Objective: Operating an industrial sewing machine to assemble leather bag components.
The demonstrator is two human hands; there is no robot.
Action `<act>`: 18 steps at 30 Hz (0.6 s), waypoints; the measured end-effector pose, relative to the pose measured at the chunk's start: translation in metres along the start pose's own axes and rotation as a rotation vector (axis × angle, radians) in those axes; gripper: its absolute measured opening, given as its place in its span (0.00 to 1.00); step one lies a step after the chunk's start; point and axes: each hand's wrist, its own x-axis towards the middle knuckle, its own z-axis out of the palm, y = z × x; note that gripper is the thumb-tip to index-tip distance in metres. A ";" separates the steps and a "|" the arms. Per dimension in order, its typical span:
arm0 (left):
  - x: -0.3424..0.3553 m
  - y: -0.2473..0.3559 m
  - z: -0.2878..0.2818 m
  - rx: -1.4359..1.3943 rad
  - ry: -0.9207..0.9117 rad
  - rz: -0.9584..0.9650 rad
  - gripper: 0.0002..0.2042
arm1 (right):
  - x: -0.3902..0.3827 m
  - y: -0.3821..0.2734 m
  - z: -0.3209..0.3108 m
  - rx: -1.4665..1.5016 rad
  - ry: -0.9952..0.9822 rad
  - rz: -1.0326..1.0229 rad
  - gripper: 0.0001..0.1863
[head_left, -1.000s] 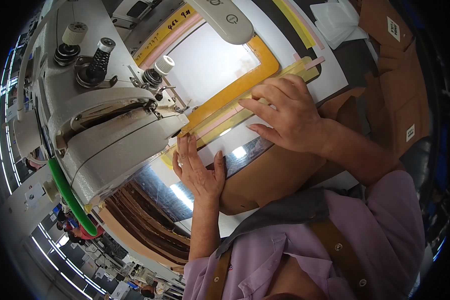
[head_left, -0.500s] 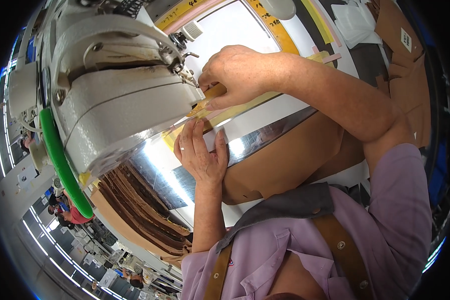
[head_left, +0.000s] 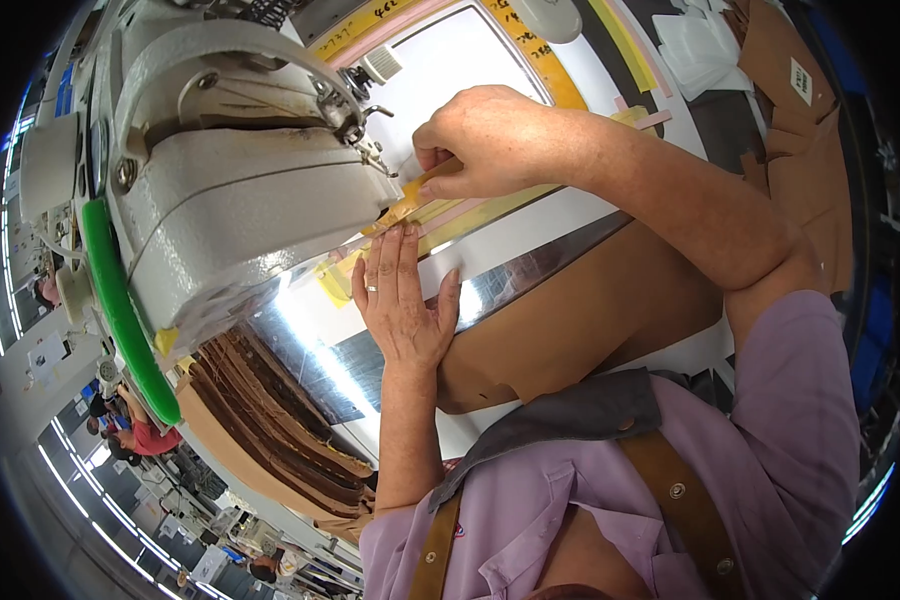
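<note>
My left hand (head_left: 405,305) lies with fingers extended, tips pressed on pale yellow and pink strips (head_left: 440,230) below the white sewing machine's head (head_left: 230,215). A ring shows on one finger. My right hand (head_left: 475,145) curls its fingers and thumb onto the near bar of a yellow template frame (head_left: 405,205), just right of the needle area (head_left: 375,160); its fingertips are partly hidden. Beneath the strips are white material (head_left: 505,240) and a shiny metal plate (head_left: 350,370). A brown sheet (head_left: 570,320) lies nearer my body, below the plate.
At the left are a green padded bar (head_left: 125,310) and stacked brown leather pieces (head_left: 270,420). At the right lie white foam sheets (head_left: 695,55) and more brown pieces (head_left: 800,190). A person in red (head_left: 145,435) is in the distant workshop at lower left.
My right hand has moved left and up from the strips to the frame beside the needle, curling its fingers. My left hand has moved slightly up, still flat. The head view has shifted.
</note>
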 end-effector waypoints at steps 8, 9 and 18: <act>0.002 -0.002 0.001 -0.022 -0.041 -0.007 0.29 | 0.009 -0.002 -0.031 -0.282 -0.291 0.321 0.40; 0.002 -0.002 0.001 -0.025 -0.038 -0.005 0.29 | 0.010 -0.008 -0.037 -0.261 -0.361 0.366 0.42; 0.001 -0.003 0.003 -0.047 -0.009 -0.003 0.27 | 0.024 -0.013 -0.049 -0.547 -0.402 0.280 0.43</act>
